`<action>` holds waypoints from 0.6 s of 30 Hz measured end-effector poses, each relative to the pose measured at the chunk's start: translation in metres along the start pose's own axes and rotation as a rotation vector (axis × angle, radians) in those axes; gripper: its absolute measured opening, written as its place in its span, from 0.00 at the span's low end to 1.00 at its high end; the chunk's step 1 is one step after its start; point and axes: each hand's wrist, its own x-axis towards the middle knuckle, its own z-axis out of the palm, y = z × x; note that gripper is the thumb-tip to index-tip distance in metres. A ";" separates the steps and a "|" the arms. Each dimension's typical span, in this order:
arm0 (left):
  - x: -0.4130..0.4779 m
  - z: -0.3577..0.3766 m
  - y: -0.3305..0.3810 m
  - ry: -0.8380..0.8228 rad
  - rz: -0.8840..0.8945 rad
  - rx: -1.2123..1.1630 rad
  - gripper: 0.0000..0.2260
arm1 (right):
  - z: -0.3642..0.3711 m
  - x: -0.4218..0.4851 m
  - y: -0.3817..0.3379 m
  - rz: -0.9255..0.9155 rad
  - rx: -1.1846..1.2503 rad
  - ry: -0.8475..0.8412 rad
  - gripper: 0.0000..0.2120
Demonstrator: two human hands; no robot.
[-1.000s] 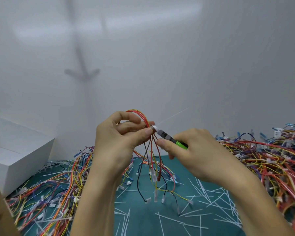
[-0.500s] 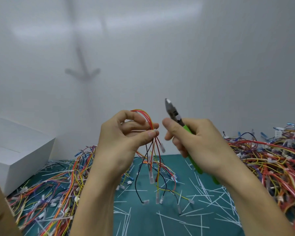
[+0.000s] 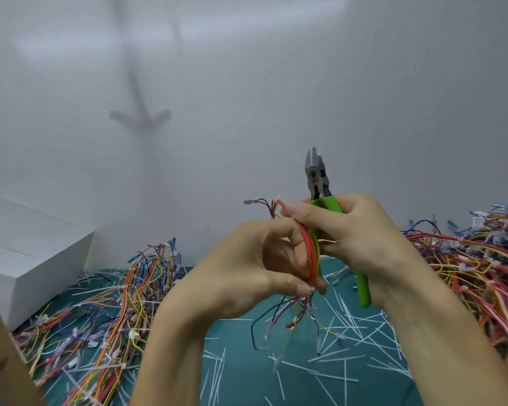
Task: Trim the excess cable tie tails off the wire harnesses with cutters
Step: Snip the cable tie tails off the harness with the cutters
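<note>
Hands, head view: left hand point(image 3: 255, 268) curls round wire harness point(image 3: 312, 253); right hand point(image 3: 358, 238) grips green cutters point(image 3: 316, 174), tips up, thumb pinching harness | held above mat point(image 3: 241, 382) middle; cut tails point(image 3: 339, 360) strewn beneath; harness piles point(image 3: 469, 259) at side edges

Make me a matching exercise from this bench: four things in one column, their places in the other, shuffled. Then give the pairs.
1. cutters
2. white box
3. cut tie tails
4. held harness

A. scattered on the green mat
B. gripped in the left hand
C. standing at the far left
D. in the right hand, jaws up

Pairs: 1-D, 2-C, 3-A, 4-B.
</note>
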 end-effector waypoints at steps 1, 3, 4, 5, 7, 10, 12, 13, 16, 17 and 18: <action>0.000 0.000 -0.001 -0.002 -0.019 -0.003 0.15 | -0.001 0.000 -0.001 0.012 0.028 0.001 0.13; -0.001 -0.002 -0.003 0.022 -0.053 -0.020 0.11 | -0.003 0.001 0.000 0.011 0.045 0.016 0.07; -0.003 -0.004 -0.004 0.037 -0.081 -0.030 0.08 | -0.003 0.001 -0.001 -0.001 0.037 0.016 0.05; -0.006 -0.008 -0.005 0.058 -0.121 -0.023 0.04 | -0.003 0.000 -0.001 -0.015 0.022 0.010 0.04; -0.009 -0.018 -0.012 0.178 -0.248 0.000 0.06 | -0.003 -0.002 -0.002 -0.060 -0.001 -0.007 0.03; -0.007 -0.032 -0.023 0.562 -0.398 -0.133 0.13 | -0.003 -0.005 -0.006 -0.150 -0.031 -0.074 0.03; -0.003 -0.033 -0.028 0.673 -0.406 -0.309 0.17 | -0.003 -0.007 -0.009 -0.202 -0.062 -0.151 0.05; 0.000 -0.031 -0.031 0.670 -0.415 -0.383 0.21 | -0.002 -0.008 -0.009 -0.219 -0.076 -0.196 0.05; 0.010 -0.020 -0.036 0.632 -0.443 -0.625 0.26 | 0.000 -0.009 -0.006 -0.230 -0.111 -0.313 0.04; 0.012 -0.018 -0.038 0.632 -0.435 -0.698 0.25 | 0.000 -0.009 -0.006 -0.219 -0.131 -0.347 0.05; 0.014 -0.016 -0.038 0.637 -0.414 -0.753 0.22 | 0.000 -0.009 -0.005 -0.205 -0.159 -0.386 0.05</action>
